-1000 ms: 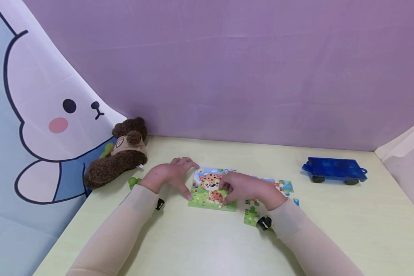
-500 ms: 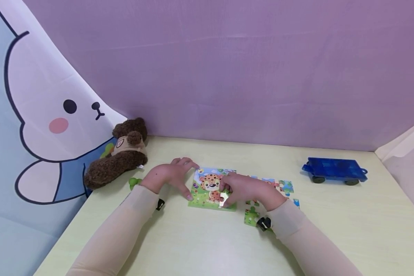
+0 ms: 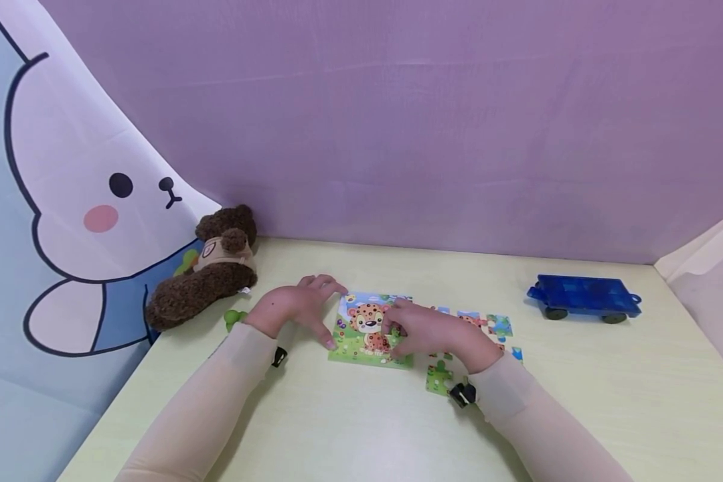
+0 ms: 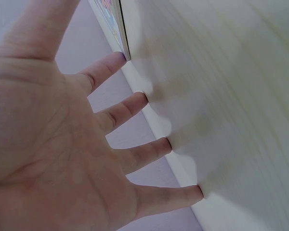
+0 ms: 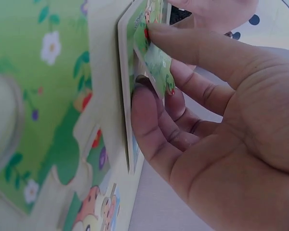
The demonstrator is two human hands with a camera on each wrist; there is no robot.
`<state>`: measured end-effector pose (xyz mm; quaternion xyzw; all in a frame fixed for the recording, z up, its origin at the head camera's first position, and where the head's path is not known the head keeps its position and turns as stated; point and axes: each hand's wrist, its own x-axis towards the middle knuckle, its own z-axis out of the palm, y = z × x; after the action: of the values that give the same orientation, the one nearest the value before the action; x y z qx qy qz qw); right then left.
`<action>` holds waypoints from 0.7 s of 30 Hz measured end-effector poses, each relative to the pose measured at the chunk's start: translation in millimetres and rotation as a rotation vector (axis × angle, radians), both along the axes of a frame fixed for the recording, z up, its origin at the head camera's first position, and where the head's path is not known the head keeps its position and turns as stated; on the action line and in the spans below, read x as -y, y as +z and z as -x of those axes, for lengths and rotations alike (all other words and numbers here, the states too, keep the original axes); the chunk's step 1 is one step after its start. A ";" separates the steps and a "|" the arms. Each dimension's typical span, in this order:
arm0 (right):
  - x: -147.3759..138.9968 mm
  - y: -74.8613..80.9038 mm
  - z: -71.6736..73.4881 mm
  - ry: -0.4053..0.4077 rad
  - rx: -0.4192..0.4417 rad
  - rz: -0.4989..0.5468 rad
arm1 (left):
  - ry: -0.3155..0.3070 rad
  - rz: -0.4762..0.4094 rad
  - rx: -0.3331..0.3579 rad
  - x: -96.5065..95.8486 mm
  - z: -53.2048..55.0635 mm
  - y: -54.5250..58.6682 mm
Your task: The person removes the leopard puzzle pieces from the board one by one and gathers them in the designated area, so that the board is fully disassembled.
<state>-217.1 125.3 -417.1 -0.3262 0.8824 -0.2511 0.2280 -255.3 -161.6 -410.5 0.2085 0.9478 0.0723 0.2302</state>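
Observation:
My left hand (image 3: 301,306) lies at the left edge of a leopard picture puzzle board (image 3: 346,349), fingers spread. In the left wrist view its fingertips meet the pale tabletop (image 4: 221,106), the index fingertip right at the corner of the board (image 4: 116,24). Over the board's right side, my right hand (image 3: 436,329) pinches a green puzzle piece (image 5: 156,67) between thumb and fingers. That piece is tilted against the board's face in the right wrist view, its far end covered by the thumb. Several loose puzzle pieces (image 3: 438,379) lie right of the board, partly hidden under the right forearm.
A brown plush bear (image 3: 199,288) slumps at the back left, near a small green object (image 3: 233,317). At the back right stands a blue toy wagon (image 3: 587,295) on black wheels. A purple cloth backdrop (image 3: 428,134) rises behind the table.
A bright glare near the right fingertips half a second ago is gone now. The right hand has barely shifted over the board, while the left stays in place.

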 end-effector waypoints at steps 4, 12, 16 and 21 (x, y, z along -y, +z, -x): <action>-0.5 2.2 -1.6 0.014 -0.029 0.012 | 0.001 0.002 0.000 -0.1 0.1 0.5; -1.9 0.2 -1.9 0.020 -0.039 0.052 | 0.004 -0.001 0.001 -0.6 -0.8 1.2; -2.1 0.6 -2.3 0.018 -0.027 0.069 | 0.003 -0.004 -0.005 -0.5 0.0 0.4; -1.2 2.0 -3.8 0.016 0.004 0.100 | 0.001 -0.014 -0.009 -0.4 0.9 -0.4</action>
<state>-213.3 126.6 -415.1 -0.3436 0.8657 -0.2937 0.2150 -256.2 -161.2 -410.8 0.2100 0.9484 0.0778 0.2243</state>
